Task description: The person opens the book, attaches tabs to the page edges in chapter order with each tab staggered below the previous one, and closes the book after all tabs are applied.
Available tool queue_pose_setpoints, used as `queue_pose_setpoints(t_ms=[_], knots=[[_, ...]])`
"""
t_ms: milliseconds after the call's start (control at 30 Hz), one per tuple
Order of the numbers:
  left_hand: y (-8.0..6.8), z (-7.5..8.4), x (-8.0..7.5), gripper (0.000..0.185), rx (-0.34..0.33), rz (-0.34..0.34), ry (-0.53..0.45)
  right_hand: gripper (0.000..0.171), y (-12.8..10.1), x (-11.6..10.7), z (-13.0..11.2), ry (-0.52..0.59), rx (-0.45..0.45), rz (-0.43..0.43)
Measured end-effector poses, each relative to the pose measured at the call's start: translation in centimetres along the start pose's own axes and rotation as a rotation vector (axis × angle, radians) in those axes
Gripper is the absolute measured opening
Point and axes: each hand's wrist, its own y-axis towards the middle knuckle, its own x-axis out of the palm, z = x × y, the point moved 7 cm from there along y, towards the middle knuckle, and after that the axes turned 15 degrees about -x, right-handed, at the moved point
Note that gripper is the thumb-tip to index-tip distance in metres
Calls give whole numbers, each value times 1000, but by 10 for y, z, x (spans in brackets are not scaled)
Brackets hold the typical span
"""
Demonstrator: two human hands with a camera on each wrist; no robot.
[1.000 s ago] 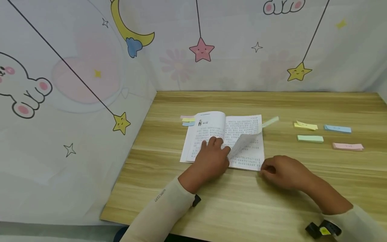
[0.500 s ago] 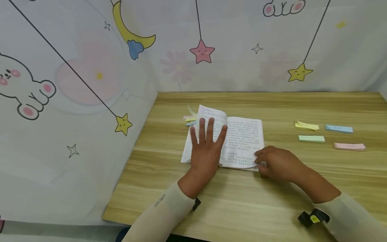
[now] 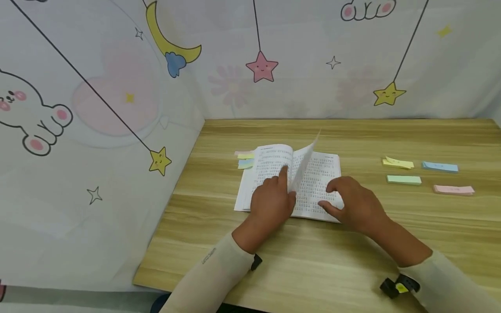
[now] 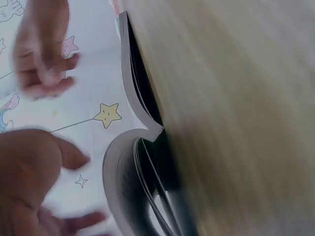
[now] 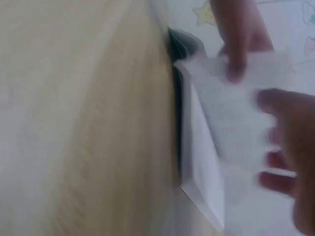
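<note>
A white paper book with printed text (image 3: 318, 184) lies open on the pale wood-grain table (image 3: 321, 265), pastel paper tabs (image 3: 245, 161) jutting from its left edge, one leaf (image 3: 302, 167) raised. The left hand (image 3: 272, 201), forefinger extended, lies loosely over the left page; the right hand (image 3: 360, 206) gapes wide at the right page, holding nothing.

Room is stretching over the tan wood-grained table (image 3: 362, 134) at twelve and six o'clock from the bare right grip (image 3: 358, 204). A raised white paper page (image 3: 304, 166) is blocking ten o'clock, the bare left grip (image 3: 274, 198) nine. Low paper-strip stacks (image 3: 404, 180), yellow, green, blue and pink, are lying between one and three.
</note>
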Motion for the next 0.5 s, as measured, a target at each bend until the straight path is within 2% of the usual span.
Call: queue_pose_setpoints(t_ms=[33, 100, 133, 167, 233, 300, 367, 433, 500], knots=[[1, -5, -5, 74, -47, 85, 9, 37, -3, 5, 4, 26, 38, -89], [1, -12, -12, 85, -105, 206, 53, 37, -11, 15, 10, 59, 45, -255], [1, -14, -14, 87, -110, 229, 85, 35, -14, 19, 12, 72, 33, -318], [2, -14, -14, 86, -94, 221, 122, 34, -16, 22, 13, 82, 20, -364], [0, -8, -13, 75, 3, 164, 166, 30, -19, 24, 15, 94, 4, -416], [-4, 2, -8, 52, 145, 35, 146, 20, -18, 23, 16, 90, -1, -414], [-10, 12, 0, 28, 271, -99, 113, 13, -13, 19, 14, 60, -24, -354], [-15, 19, 7, 41, 336, -206, 79, 11, -6, 11, 8, 13, -94, -240], [-17, 22, 13, 51, 346, -270, 68, 10, 1, 1, -1, -44, -173, -95]])
